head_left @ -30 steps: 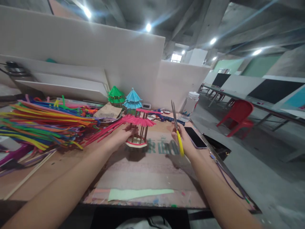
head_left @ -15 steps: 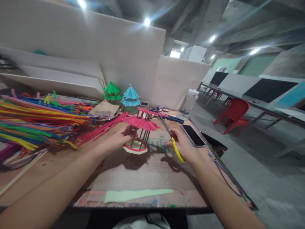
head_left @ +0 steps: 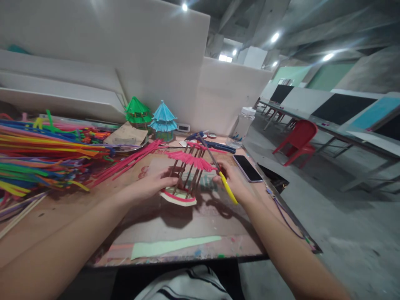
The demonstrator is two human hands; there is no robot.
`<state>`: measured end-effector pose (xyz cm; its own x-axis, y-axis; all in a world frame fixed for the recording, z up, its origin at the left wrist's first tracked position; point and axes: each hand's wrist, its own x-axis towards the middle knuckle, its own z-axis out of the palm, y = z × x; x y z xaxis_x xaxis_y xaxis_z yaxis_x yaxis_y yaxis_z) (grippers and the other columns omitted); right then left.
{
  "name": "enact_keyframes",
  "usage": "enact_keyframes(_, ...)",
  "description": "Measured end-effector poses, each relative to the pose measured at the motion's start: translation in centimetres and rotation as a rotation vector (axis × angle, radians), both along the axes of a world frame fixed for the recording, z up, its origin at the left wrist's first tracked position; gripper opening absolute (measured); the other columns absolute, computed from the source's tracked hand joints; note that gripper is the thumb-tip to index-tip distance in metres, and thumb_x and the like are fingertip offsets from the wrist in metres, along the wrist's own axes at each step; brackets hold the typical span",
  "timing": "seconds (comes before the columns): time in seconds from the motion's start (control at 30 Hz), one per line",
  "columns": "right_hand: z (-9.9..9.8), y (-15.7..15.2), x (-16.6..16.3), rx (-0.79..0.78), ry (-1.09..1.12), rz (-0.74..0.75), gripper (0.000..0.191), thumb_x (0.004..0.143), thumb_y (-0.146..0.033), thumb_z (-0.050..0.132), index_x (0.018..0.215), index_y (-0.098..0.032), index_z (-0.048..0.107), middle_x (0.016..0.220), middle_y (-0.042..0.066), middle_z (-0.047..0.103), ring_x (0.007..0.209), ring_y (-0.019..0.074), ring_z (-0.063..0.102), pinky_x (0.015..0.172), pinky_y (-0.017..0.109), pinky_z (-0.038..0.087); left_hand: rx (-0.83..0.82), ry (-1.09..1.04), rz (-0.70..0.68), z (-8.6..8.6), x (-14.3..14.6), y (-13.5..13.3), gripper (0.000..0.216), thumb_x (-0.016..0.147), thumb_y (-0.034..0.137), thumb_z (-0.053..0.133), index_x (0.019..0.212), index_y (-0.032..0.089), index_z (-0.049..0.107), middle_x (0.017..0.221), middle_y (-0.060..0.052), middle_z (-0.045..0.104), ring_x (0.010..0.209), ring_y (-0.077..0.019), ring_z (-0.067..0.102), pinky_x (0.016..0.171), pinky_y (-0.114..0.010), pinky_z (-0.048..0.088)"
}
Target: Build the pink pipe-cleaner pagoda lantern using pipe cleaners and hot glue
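A small pink pavilion model (head_left: 187, 175), with a fringed roof on thin brown posts and a pale round base, tilts over the brown table (head_left: 78, 208). My left hand (head_left: 153, 185) is closed on its left side, fingers among the posts. My right hand (head_left: 233, 181) grips yellow-handled scissors (head_left: 218, 168), whose blades point up and left into the pink roof fringe.
A big heap of coloured pipe cleaners (head_left: 40, 154) covers the table's left. Green (head_left: 136, 111) and blue (head_left: 162, 121) finished pavilions stand at the back by white boards. A phone (head_left: 248, 168) lies right of my hand, a plastic jar (head_left: 242, 127) behind it. A pale green strip (head_left: 171, 246) lies near the front edge.
The scissors swung from upright, clear of the model, down to the left until the blades reached the pink roof. My left hand tilted the model rightwards. The view dipped slightly.
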<state>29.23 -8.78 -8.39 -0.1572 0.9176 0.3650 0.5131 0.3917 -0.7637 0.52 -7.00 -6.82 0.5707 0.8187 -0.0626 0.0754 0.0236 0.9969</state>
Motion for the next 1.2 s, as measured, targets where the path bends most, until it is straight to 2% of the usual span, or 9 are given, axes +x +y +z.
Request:
enact_keyframes(0.17,-0.3,-0.2,-0.5,-0.057,0.071,0.111,0.048,0.087,-0.055,0.06,0.122,-0.023,0.049,0.089,0.001,0.052,0.075,0.0158,0.05,0.068,0.028,0.044,0.06,-0.023,-0.028,-0.3,0.0,0.1,0.054,0.078,0.048,0.073,0.124,0.021,0.064,0.12,-0.009,0.074,0.128,-0.0318,0.059,0.102,-0.04,0.051)
enact_keyframes(0.37,0.0,-0.5,-0.8,-0.054,0.114,0.162,0.046,0.089,-0.056,0.059,0.123,-0.026,0.049,0.098,0.004,0.056,0.085,0.0184,0.055,0.075,0.03,0.047,0.191,0.042,-0.052,0.3,0.0,-0.2,0.056,0.08,0.052,0.07,0.126,0.021,0.063,0.133,-0.009,0.067,0.131,-0.0318,0.056,0.108,-0.04,0.047)
enact_keyframes(0.57,0.0,-0.8,-0.9,-0.049,0.116,0.146,0.05,0.088,-0.048,0.062,0.131,-0.027,0.047,0.108,0.005,0.06,0.091,0.0189,0.058,0.081,0.032,0.048,0.258,0.118,-0.057,-0.6,-0.5,0.3,0.055,0.086,0.055,0.064,0.129,0.021,0.061,0.126,-0.012,0.07,0.125,-0.0311,0.06,0.106,-0.04,0.048)
enact_keyframes(0.67,0.1,-0.8,-0.9,-0.046,0.108,0.122,0.051,0.086,-0.047,0.064,0.13,-0.026,0.049,0.11,0.005,0.062,0.092,0.0196,0.059,0.083,0.033,0.048,0.279,0.135,-0.062,-1.0,-0.6,0.5,0.053,0.089,0.055,0.063,0.131,0.022,0.061,0.124,-0.013,0.07,0.124,-0.0311,0.06,0.105,-0.042,0.048)
enact_keyframes(0.83,-0.2,-0.6,-0.9,-0.033,0.105,0.071,0.05,0.083,-0.05,0.064,0.125,-0.025,0.053,0.107,0.006,0.062,0.094,0.0213,0.06,0.085,0.034,0.048,0.268,0.112,-0.089,-0.8,-0.5,0.3,0.056,0.089,0.055,0.061,0.134,0.021,0.057,0.129,-0.013,0.067,0.125,-0.0304,0.059,0.105,-0.04,0.048)
enact_keyframes(1.03,-0.7,-0.5,-0.9,-0.01,0.095,0.04,0.049,0.085,-0.055,0.062,0.123,-0.024,0.058,0.105,0.006,0.065,0.095,0.0228,0.061,0.086,0.036,0.049,0.296,0.159,-0.049,-0.6,-0.4,0.1,0.055,0.088,0.053,0.061,0.132,0.021,0.059,0.125,-0.011,0.069,0.124,-0.03,0.059,0.105,-0.038,0.048)
enact_keyframes(1.2,-0.3,-0.6,-1.0,0.01,0.079,-0.011,0.053,0.078,-0.056,0.07,0.116,-0.02,0.062,0.109,0.01,0.067,0.098,0.0263,0.062,0.089,0.04,0.048,0.277,0.159,-0.031,-0.3,-0.3,-0.1,0.049,0.087,0.05,0.063,0.127,0.022,0.062,0.12,-0.008,0.071,0.117,-0.0286,0.063,0.1,-0.036,0.052)
